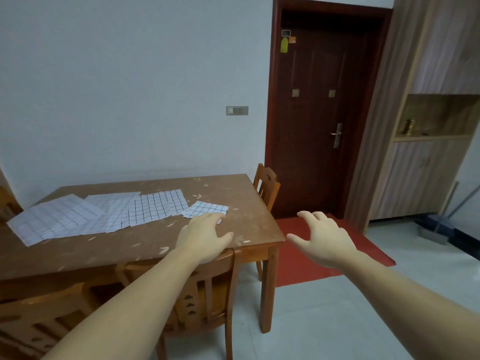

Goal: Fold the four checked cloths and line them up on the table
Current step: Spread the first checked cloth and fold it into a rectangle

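The small folded cloth lies near the counter's right end, three flat cloths overlapping beside it. Your left hand reaches it, right hand off-counter, fingers spread, empty. Align its edges squarely.

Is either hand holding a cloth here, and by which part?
Nothing is held. The left hand hovers open near the smallest checked cloth; the right hand is open off the table's edge.

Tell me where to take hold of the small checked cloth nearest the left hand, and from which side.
Pinch the small checked cloth at its near edge, coming from the table's near side. It lies flat and apart from the overlapping cloths, and that edge sits just beyond the left hand, with bare table around it.
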A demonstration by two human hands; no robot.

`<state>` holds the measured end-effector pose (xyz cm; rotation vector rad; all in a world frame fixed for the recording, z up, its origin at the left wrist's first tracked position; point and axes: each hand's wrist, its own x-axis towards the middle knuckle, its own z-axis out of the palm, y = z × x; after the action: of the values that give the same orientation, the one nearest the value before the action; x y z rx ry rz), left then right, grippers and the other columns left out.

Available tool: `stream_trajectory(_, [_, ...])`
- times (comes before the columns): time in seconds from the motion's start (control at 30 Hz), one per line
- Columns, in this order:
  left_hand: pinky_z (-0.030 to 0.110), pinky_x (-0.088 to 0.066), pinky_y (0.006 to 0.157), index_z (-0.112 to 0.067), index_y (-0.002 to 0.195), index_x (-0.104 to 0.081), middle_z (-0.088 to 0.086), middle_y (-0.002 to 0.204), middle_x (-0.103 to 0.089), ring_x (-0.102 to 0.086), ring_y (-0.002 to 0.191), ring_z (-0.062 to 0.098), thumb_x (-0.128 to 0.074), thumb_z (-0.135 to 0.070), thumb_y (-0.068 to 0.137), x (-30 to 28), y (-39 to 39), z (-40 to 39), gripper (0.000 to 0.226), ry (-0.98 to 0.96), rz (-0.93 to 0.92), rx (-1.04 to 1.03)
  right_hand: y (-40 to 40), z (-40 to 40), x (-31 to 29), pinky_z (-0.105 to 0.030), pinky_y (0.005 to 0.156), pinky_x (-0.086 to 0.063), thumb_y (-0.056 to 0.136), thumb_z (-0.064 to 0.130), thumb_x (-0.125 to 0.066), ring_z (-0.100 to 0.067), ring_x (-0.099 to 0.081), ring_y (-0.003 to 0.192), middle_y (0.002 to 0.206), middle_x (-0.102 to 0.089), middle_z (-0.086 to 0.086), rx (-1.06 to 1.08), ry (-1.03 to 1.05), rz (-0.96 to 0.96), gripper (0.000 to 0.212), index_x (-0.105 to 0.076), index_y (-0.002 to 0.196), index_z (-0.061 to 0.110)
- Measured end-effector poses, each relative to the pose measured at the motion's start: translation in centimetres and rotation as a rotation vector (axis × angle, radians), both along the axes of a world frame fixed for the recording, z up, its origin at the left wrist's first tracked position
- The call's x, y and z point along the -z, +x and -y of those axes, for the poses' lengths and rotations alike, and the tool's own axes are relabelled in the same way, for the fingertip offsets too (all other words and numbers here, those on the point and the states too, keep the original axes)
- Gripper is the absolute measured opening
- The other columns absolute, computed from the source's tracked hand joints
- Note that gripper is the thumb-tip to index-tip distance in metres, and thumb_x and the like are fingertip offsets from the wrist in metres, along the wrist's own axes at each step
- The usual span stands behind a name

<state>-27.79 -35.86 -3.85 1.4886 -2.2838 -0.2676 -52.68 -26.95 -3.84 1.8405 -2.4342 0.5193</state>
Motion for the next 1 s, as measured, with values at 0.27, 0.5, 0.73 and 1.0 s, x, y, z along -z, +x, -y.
stream_trajectory(0.27, [0.034,-0.038,0.102,-0.035,0.137,-0.046,-0.013,0.145,-0.044,-0.037,0.135,0.012,-0.053,-0.050,0.089,1.4,-11.6,11.2,0.051,0.029,0.005,-0.113,-12.5,14.1,1.2,-0.045,0.096,-0.040,0.086,0.065,-0.047,-0.025,-0.045,0.126,0.141,-0.043,0.001,-0.123,0.002,0.022,0.068,-0.034,0.143,0.031])
stream_trajectory(0.5, [0.034,-0.044,0.095,-0.034,0.133,-0.050,-0.012,0.139,-0.049,-0.044,0.127,0.013,-0.057,-0.050,0.087,1.9,-18.7,19.9,0.050,0.047,-0.016,-0.203,-19.9,25.2,1.1,-0.045,0.094,-0.043,0.085,0.066,-0.046,-0.026,-0.047,0.123,0.137,-0.045,0.000,-0.207,0.042,0.021,0.067,-0.036,0.141,0.030])
stream_trajectory(0.73, [0.037,-0.044,0.095,-0.029,0.135,-0.048,-0.008,0.139,-0.050,-0.044,0.128,0.015,-0.056,-0.047,0.088,3.8,-21.8,30.0,0.051,0.064,-0.032,-0.303,-22.4,37.5,2.4,-0.044,0.093,-0.041,0.084,0.067,-0.047,-0.026,-0.046,0.124,0.138,-0.045,0.001,-0.327,0.037,0.008,0.068,-0.037,0.141,0.031])
stream_trajectory(1.0, [0.035,-0.043,0.095,-0.031,0.134,-0.050,-0.008,0.136,-0.052,-0.045,0.126,0.016,-0.056,-0.049,0.088,8.5,-22.2,45.0,0.050,0.117,-0.071,-0.401,-22.9,55.6,4.8,-0.047,0.098,-0.041,0.085,0.067,-0.045,-0.025,-0.043,0.130,0.146,-0.040,0.000,-0.450,0.125,-0.062,0.072,-0.032,0.145,0.030])
